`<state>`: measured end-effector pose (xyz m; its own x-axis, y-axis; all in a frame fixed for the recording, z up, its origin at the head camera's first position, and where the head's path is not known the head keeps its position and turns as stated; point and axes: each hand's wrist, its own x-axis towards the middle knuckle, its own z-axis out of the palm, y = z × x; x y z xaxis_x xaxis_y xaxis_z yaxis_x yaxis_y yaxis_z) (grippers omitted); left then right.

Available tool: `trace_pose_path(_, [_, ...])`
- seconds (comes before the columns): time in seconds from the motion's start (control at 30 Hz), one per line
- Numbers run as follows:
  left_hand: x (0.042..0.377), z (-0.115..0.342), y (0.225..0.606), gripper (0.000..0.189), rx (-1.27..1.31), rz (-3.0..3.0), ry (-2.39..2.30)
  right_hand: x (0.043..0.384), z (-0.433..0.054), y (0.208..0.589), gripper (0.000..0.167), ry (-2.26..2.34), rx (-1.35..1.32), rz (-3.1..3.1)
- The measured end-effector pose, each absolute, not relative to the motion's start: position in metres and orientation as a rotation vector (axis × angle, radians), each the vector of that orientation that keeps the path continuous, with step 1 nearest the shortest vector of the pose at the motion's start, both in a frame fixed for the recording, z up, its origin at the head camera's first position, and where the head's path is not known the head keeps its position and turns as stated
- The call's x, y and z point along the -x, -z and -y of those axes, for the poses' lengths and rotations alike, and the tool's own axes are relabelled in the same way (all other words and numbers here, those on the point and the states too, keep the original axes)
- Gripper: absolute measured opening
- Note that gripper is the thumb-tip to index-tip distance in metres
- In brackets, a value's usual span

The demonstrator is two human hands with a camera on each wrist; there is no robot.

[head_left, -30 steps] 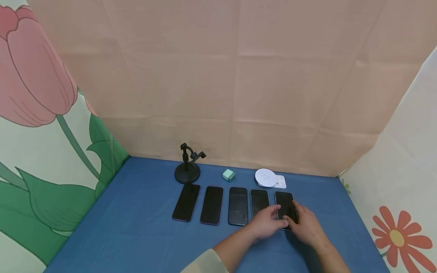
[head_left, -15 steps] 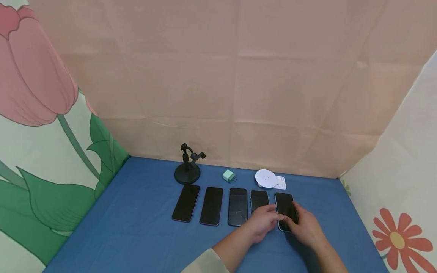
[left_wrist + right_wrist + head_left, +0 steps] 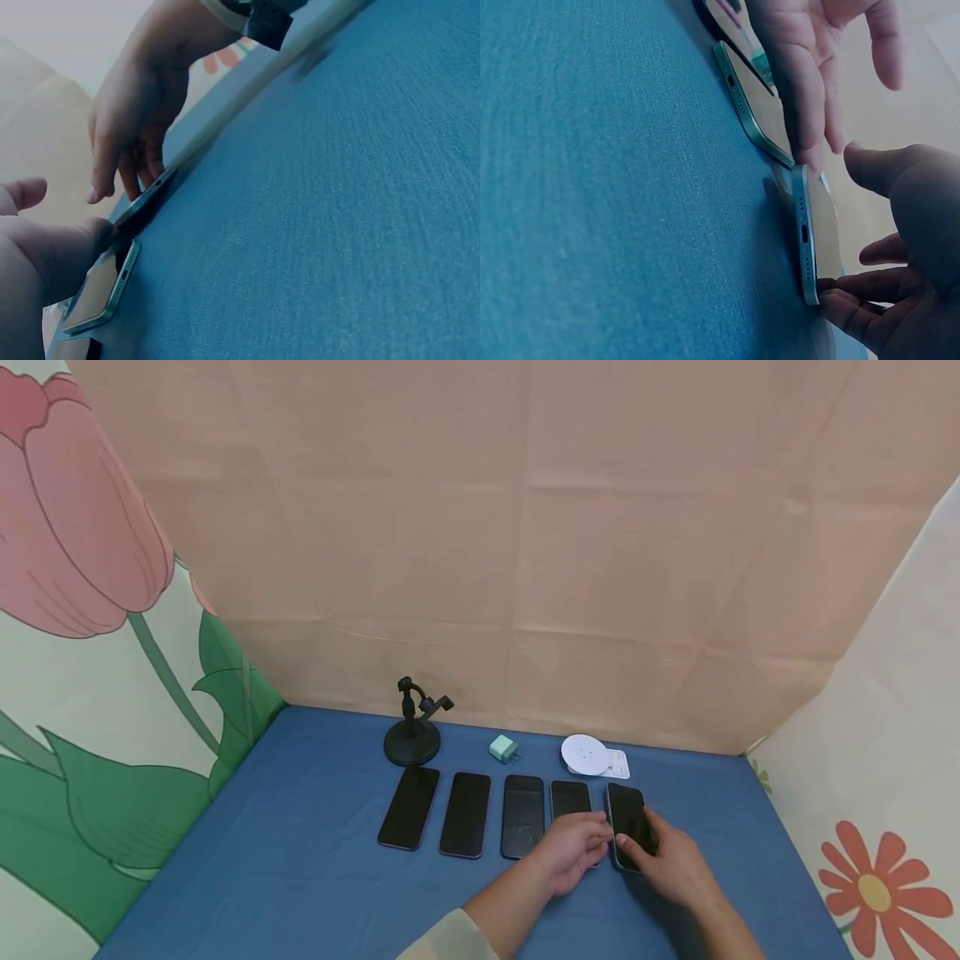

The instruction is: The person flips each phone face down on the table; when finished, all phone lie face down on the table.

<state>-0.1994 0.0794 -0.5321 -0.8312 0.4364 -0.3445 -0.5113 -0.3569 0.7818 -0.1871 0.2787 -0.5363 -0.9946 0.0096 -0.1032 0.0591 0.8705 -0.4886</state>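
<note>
A dark-screened smartphone (image 3: 627, 818) at the right end of a row of phones tilts over the blue cloth, its left edge raised. My right hand (image 3: 675, 860) holds it, fingers at its right edge and thumb over the screen. In the right wrist view, those fingers (image 3: 847, 304) sit at the lower corner of the smartphone (image 3: 807, 232). My left hand (image 3: 566, 856) lies to its left with relaxed fingers, a fingertip right at the raised edge. It partly covers the neighbouring smartphone (image 3: 571, 797), which shows more fully in the left wrist view.
Farther left lie a smartphone with a grey screen (image 3: 522, 817), a black one (image 3: 465, 815) and another black one (image 3: 408, 807). Behind them stand a black phone stand (image 3: 412, 740) and a mint charger plug (image 3: 503, 747). A white disc (image 3: 585, 754) overlaps a white card (image 3: 618, 764).
My left hand has drawn back leftward from over the smartphone to its left edge. That edge has risen, while my right hand has stayed at the right side.
</note>
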Motion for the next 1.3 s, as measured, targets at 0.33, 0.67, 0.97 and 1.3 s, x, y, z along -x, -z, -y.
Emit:
trace_pose_path(0.33, [0.199, -0.078, 0.520, 0.048, 0.062, -1.225, -2.245, 0.186, -0.281, 0.533, 0.098, 0.830, 0.004, -2.941])
trace_pose_path(0.67, [0.199, -0.075, 0.514, 0.047, 0.052, -1.167, -2.252, 0.187, -0.282, 0.529, 0.086, 0.925, -0.014, -2.860])
trace_pose_path(0.97, [0.199, -0.075, 0.509, 0.047, 0.038, -1.143, -2.261, 0.185, -0.279, 0.525, 0.077, 1.059, -0.030, -2.786])
trace_pose_path(1.3, [0.200, -0.073, 0.509, 0.050, -0.004, -1.112, -2.250, 0.181, -0.276, 0.525, 0.069, 1.366, -0.078, -2.612])
